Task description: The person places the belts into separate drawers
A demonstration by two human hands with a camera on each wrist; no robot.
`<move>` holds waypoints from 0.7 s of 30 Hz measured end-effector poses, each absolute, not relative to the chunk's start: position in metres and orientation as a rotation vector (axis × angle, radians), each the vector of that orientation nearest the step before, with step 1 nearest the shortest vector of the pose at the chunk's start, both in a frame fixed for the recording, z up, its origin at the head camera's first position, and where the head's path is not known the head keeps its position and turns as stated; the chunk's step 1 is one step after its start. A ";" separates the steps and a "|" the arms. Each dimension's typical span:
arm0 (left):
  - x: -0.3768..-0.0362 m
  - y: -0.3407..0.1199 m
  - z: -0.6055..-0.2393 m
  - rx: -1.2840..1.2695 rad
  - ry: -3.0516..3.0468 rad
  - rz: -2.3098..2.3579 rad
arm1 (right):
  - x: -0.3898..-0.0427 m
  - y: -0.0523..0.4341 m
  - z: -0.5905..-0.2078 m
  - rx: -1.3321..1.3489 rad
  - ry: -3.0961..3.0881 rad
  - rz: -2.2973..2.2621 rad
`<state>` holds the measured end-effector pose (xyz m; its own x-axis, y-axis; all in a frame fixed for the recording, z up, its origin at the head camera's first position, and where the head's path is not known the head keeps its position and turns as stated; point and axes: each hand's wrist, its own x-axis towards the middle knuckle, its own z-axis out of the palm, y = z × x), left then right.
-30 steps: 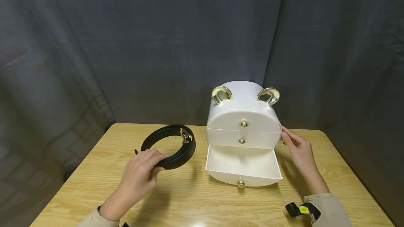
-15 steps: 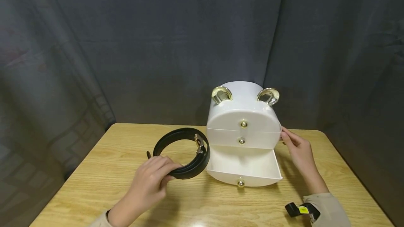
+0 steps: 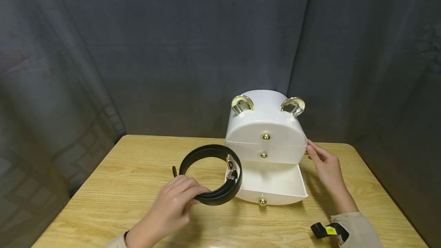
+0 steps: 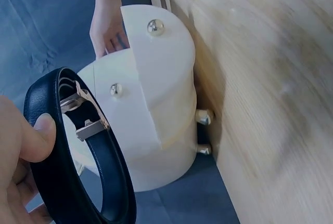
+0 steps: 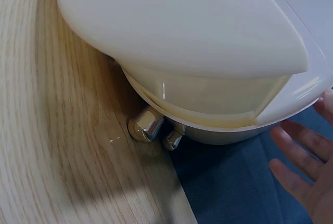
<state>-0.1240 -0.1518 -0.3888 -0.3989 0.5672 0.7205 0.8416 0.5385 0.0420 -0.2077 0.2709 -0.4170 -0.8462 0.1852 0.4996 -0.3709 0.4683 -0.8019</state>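
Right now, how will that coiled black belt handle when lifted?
The belt probably keeps its coil: gripped at one edge by the left hand, the loop stays round. Likely light, held one-handed. The metal buckle may weight that side.

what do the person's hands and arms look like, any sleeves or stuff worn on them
Both hands are bare, with no gloves or rings in view. The left hand comes out of a light beige sleeve, with a thin dark band at the wrist. The right hand has the same beige sleeve, and a black strap with a small yellow tag sits on that wrist.
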 end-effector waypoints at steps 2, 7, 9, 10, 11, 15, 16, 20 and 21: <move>-0.123 -0.148 -0.391 -1.150 -2.109 -0.544 | -0.207 0.271 -0.417 0.151 -2.191 1.378; -0.121 -0.139 -0.396 -1.184 -2.094 -0.567 | -0.206 0.272 -0.417 0.152 -2.193 1.372; -0.122 -0.135 -0.397 -1.197 -2.091 -0.581 | -0.207 0.273 -0.418 0.158 -2.189 1.368; -0.122 -0.133 -0.397 -1.203 -2.089 -0.594 | -0.207 0.273 -0.418 0.159 -2.188 1.366; -0.122 -0.131 -0.398 -1.209 -2.088 -0.608 | -0.207 0.273 -0.418 0.159 -2.188 1.364; -0.122 -0.122 -0.400 -1.231 -2.080 -0.655 | -0.207 0.274 -0.419 0.165 -2.184 1.357; -0.122 -0.120 -0.401 -1.234 -2.075 -0.661 | -0.207 0.274 -0.420 0.167 -2.181 1.360; -0.124 -0.110 -0.404 -1.239 -2.039 -0.678 | -0.207 0.275 -0.421 0.173 -2.176 1.364; -0.125 -0.108 -0.404 -1.238 -2.028 -0.679 | -0.207 0.276 -0.421 0.169 -2.177 1.364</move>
